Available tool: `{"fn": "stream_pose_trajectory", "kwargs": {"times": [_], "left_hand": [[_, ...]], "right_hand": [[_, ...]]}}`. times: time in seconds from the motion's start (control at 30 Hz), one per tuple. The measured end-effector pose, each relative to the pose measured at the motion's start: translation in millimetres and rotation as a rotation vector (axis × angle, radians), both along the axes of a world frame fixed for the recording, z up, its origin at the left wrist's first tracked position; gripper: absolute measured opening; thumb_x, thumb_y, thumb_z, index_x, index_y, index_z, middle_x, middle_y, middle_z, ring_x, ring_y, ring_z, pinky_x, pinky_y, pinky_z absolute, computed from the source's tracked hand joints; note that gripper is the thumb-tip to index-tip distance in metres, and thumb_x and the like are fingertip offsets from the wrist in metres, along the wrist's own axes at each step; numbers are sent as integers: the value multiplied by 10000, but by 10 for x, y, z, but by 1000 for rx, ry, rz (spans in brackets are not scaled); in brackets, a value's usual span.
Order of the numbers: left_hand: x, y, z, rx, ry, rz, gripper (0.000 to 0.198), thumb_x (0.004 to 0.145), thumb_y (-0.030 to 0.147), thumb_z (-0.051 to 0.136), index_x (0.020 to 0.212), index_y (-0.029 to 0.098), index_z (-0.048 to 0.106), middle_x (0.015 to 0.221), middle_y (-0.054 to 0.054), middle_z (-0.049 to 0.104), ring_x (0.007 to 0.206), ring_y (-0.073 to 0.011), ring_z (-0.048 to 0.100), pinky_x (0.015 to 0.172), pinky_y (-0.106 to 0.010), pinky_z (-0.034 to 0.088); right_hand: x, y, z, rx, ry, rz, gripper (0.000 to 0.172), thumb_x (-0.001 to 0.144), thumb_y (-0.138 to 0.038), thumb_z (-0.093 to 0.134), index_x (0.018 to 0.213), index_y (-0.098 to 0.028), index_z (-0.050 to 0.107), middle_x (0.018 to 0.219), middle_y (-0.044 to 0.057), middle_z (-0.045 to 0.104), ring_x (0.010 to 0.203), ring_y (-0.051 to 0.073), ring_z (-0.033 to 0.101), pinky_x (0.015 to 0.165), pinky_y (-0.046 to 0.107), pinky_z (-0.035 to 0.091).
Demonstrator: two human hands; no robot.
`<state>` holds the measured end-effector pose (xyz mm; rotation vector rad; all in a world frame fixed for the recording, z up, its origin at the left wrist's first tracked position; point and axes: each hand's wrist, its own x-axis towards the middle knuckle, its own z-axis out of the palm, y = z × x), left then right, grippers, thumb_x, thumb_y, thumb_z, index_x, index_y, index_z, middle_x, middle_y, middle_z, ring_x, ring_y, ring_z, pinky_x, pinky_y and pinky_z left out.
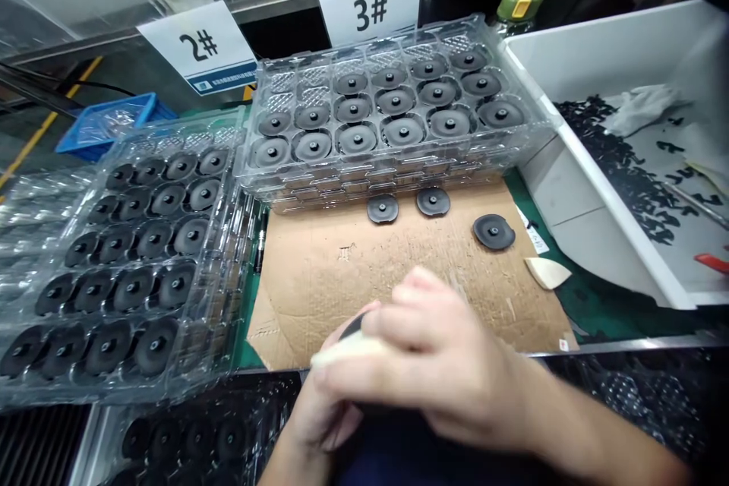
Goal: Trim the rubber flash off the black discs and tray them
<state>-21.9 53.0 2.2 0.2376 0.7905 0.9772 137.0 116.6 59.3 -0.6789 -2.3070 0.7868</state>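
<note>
Both hands meet low over the front edge of a cardboard sheet (307,266), slightly blurred. My right hand (444,364) is closed around a cream-coloured pad (353,349), pressing it against a black disc (354,326). Under them, my left hand (322,406) grips that disc, of which only a dark sliver shows. Three loose black discs with small centre hubs lie beyond the hands: one at left (382,208), one in the middle (433,201) and one at right (493,231). A cream wedge-shaped piece (547,272) rests by the cardboard's right edge.
Behind the cardboard stands a stack of clear trays (376,167) partly filled with discs. Another clear tray (219,273) of discs is at left. A white bin (620,243) at right holds small black parts (609,144). A green-lidded bottle (521,0) stands at the back.
</note>
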Motion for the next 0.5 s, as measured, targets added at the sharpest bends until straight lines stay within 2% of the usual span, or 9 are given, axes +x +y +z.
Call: {"fn": "stream_pose_trajectory", "kwargs": {"times": [0.07,0.13,0.17,0.27,0.33,0.4,0.5], "left_hand": [[20,0,22,8,-74,10,319,614,347,739,912,252,677,951,15,705,859,-195,661,781,-287,528],[25,-8,41,9,-160,13,438,588,411,736,999,283,656,1044,17,688,933,-214,645,816,-276,513],[20,-14,42,8,-198,14,480,589,425,727,1043,297,638,1086,16,674,973,-226,630,839,-276,503],[-6,-39,5,43,-311,13,478,637,406,695,1097,310,609,1136,7,651,1025,-239,603,870,-284,488],[-22,-53,-29,78,-367,14,455,677,401,662,1118,315,595,1154,-4,640,1033,-241,598,878,-295,486],[-36,-65,-49,96,-401,17,438,703,406,633,1128,307,589,1161,-12,636,1041,-240,594,886,-299,481],[-50,-91,-47,107,-427,23,445,721,435,595,1141,291,582,1174,-10,627,1059,-233,583,900,-287,470]], "right_hand": [[55,124,-158,-143,83,-164,276,908,-209,401,1088,-253,606,875,3,636,788,135,542,736,298,361],[121,249,-431,-336,98,-373,260,884,-205,440,1080,-237,608,1016,18,636,921,152,558,802,295,401],[147,288,-596,-427,75,-434,251,874,-216,455,1062,-239,619,1028,21,635,948,163,561,813,303,419],[176,254,-1081,-485,-3,-425,227,812,-207,519,972,-254,673,940,35,634,851,184,592,765,330,463],[173,137,-1297,-462,4,-484,253,808,-210,511,1006,-251,664,1042,64,580,920,206,566,819,363,446],[180,14,-1380,-452,39,-576,282,839,-224,461,1063,-229,632,1116,89,528,1003,223,527,863,381,422],[224,-92,-1326,-489,95,-647,279,868,-244,418,1063,-203,613,1023,87,573,935,209,557,797,351,452]]}}
